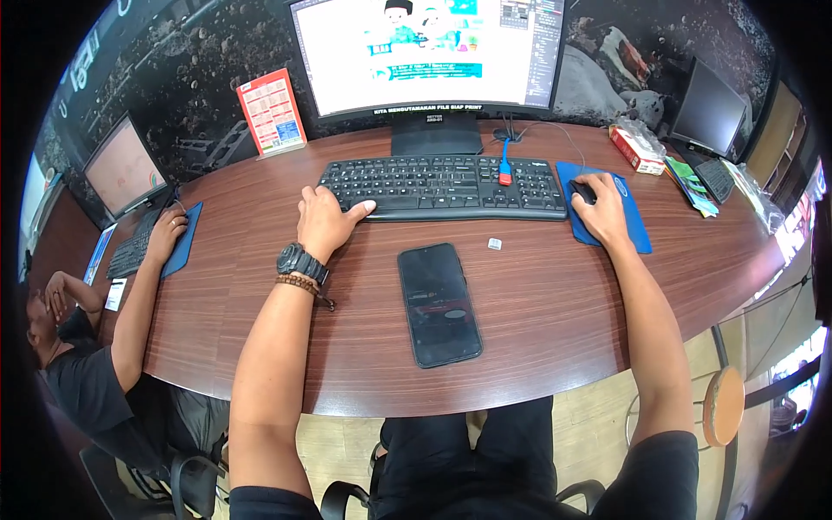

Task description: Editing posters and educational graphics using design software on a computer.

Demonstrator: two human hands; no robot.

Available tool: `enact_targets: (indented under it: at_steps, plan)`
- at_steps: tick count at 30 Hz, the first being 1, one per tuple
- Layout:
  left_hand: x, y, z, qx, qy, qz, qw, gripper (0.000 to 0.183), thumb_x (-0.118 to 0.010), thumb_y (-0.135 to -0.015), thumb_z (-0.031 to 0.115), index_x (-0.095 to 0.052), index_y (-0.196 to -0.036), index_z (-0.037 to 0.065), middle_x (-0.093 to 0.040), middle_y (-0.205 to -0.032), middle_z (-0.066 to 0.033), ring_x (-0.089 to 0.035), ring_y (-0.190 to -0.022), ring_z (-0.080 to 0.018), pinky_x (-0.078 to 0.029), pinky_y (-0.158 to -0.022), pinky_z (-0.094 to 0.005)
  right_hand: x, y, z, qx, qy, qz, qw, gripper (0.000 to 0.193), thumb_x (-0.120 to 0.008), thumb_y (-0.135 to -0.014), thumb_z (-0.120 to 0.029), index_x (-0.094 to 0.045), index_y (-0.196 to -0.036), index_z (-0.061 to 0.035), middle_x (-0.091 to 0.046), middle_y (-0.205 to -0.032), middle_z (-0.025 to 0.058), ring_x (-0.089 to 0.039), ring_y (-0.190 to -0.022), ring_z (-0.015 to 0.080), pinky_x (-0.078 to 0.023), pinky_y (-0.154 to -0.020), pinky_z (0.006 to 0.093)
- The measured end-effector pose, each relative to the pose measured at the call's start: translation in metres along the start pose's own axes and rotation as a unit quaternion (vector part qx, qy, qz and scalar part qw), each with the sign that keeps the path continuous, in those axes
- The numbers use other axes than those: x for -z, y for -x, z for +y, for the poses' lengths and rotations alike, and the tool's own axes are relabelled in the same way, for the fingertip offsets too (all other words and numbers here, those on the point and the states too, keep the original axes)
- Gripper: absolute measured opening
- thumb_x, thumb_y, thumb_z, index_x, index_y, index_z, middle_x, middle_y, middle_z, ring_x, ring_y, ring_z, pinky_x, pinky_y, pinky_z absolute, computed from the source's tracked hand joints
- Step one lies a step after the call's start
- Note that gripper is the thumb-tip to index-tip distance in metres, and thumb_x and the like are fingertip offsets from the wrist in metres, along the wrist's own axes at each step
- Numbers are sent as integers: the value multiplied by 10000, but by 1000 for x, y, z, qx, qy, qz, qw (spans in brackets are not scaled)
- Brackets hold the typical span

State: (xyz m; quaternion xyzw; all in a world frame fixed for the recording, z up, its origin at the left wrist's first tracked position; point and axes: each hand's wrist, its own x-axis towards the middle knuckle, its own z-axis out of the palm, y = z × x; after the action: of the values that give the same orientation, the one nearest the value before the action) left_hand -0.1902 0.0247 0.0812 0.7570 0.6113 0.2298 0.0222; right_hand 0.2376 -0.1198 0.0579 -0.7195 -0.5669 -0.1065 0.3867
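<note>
My left hand rests on the left end of a black keyboard, thumb stretched out along its front edge, fingers partly curled over the keys and holding nothing. A dark watch and a brown bead bracelet circle that wrist. Over on the right, my right hand is wrapped over a black computer mouse on a blue mouse pad. Between my forearms a black phone lies with its screen up and dark. A blue and red cable connector lies across the keyboard.
A lit curved monitor stands behind the keyboard, with a red-bordered desk calendar to its left. A small white piece lies near the phone. A red and white box sits far right. Left, a co-worker's hand rests over another mouse pad.
</note>
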Motion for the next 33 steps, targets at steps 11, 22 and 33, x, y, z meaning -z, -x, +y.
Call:
enact_targets:
  at_steps: [11,22,33]
  plan:
    - [0,1,0,2,4,1,1000,855,-801,-766,596,-603,-1111,-160,-548,-1215,-292,-558,-1145,-448,-530,-922,-504,-1,-1,4,5,-3,-6,1000,358,-646,-803,-208,-704,-1116,-43,-621,-1161,178,-614,-1099,364,-495,-977,427]
    - [2,1,0,3,3,-1,1000,852,-803,-765,597,-604,-1122,-151,-542,-1217,-277,-557,-1147,-441,-531,-929,-494,-1,-1,0,14,1,-2,1000,349,-650,-803,-201,-711,-1106,-39,-624,-1158,172,-624,-1081,359,-504,-959,422]
    - [1,1,-1,5,7,-4,1000,846,-803,-767,596,-602,-1123,-145,-536,-1218,-266,-561,-1139,-436,-535,-921,-492,0,-1,-3,11,-2,-4,1000,344,-652,-802,-195,-717,-1100,-36,-630,-1150,173,-631,-1071,355,-508,-955,419]
